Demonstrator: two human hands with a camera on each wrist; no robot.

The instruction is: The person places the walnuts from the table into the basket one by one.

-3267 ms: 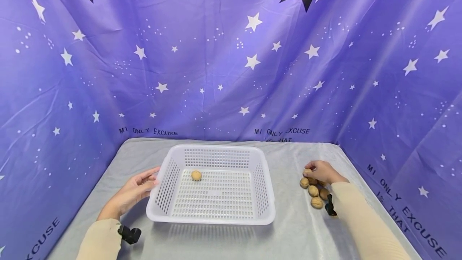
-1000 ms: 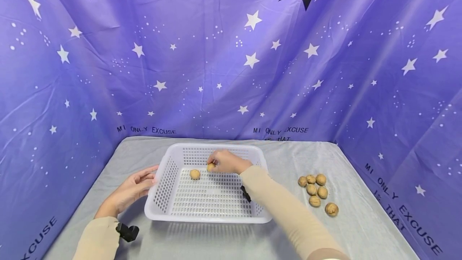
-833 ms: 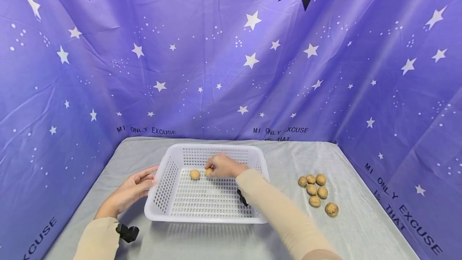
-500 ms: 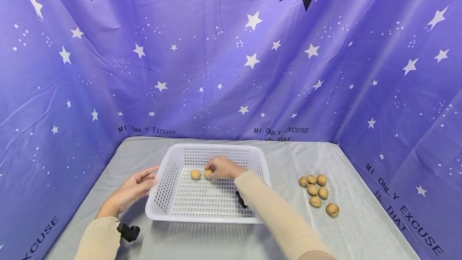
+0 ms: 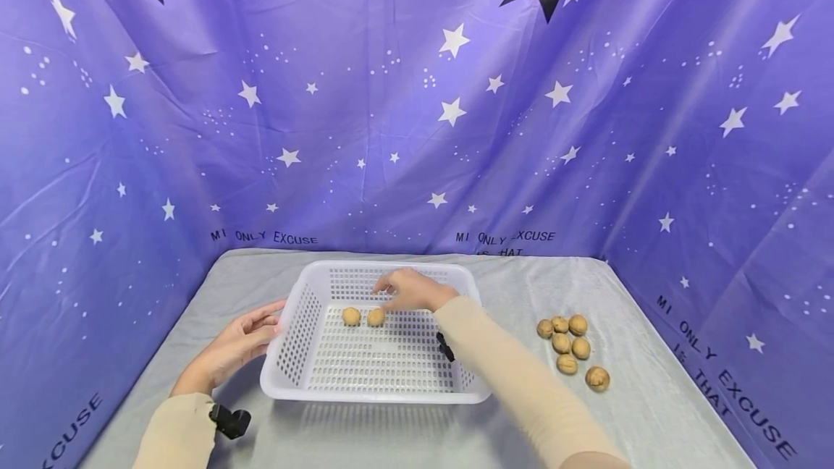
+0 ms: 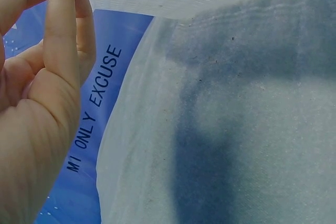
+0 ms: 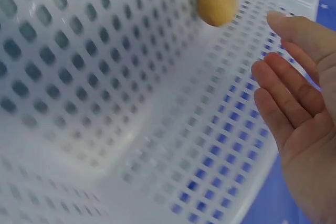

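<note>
A white plastic basket (image 5: 384,398) with slotted walls stands on the cloth-covered table. My left hand (image 5: 234,342) grips its left rim; in the left wrist view the thumb and fingers meet at the rim's edge. Two walnuts lie side by side in the basket toward the back left, a left walnut (image 5: 351,316) and a right walnut (image 5: 375,318). Over the basket floor, just above and right of the right walnut, my right hand (image 5: 412,290) has its fingers apart and holds nothing. The right wrist view shows its palm and spread fingertips beside both walnuts (image 7: 217,4).
Several more walnuts (image 5: 580,348) lie in a loose group on the table (image 5: 515,353), right of the basket. One walnut (image 5: 597,378) sits a little apart, nearer the front. A purple star-printed curtain (image 5: 391,114) encloses the back and sides.
My right hand has carried a walnut from the group on the right into the basket, set it beside the first one, let go and lifted slightly away. My left hand stays at the rim.
</note>
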